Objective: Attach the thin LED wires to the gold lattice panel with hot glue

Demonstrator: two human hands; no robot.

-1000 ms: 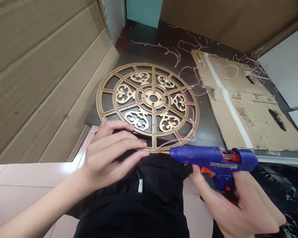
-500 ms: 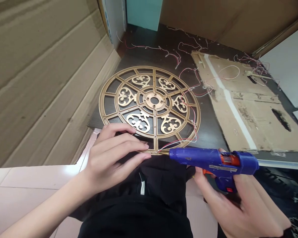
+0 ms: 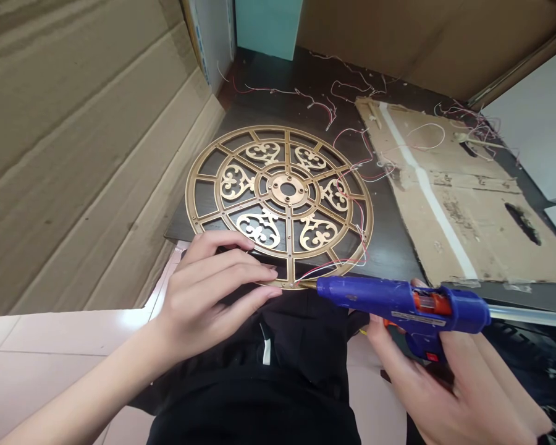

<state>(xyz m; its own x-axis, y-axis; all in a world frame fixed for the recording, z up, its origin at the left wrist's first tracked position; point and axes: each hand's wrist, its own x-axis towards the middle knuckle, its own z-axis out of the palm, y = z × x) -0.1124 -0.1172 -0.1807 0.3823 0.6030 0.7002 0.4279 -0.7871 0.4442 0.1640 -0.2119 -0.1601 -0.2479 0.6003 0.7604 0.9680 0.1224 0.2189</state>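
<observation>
A dark tabletop [image 3: 389, 247] carries one round gold filigree disc [image 3: 280, 207], lying flat at the near left edge, with six scrolled panels around a centre hub. To the right of the disc lies one worn cardboard sheet [image 3: 458, 204], flat, with a pale strip running down it. Large cardboard panels [image 3: 74, 136] stand against the tabletop to the left of the disc, and a pale tiled floor [image 3: 41, 358] shows below them.

The left hand [image 3: 208, 290] rests on the near rim of the disc, fingers stretched out and close together, pressing flat, closed on nothing. The right hand [image 3: 449, 383], to the right of the disc and below the tabletop edge, is wrapped around the grip of one blue hot glue gun [image 3: 398, 303] with an orange trigger. The gun lies level, its nozzle touching the near rim of the disc just beside the left fingertips.

Thin red and white wires [image 3: 352, 247] trail over the right side of the disc and reach the rim at the nozzle; more loose wires lie scattered behind the disc, too tangled to count.
</observation>
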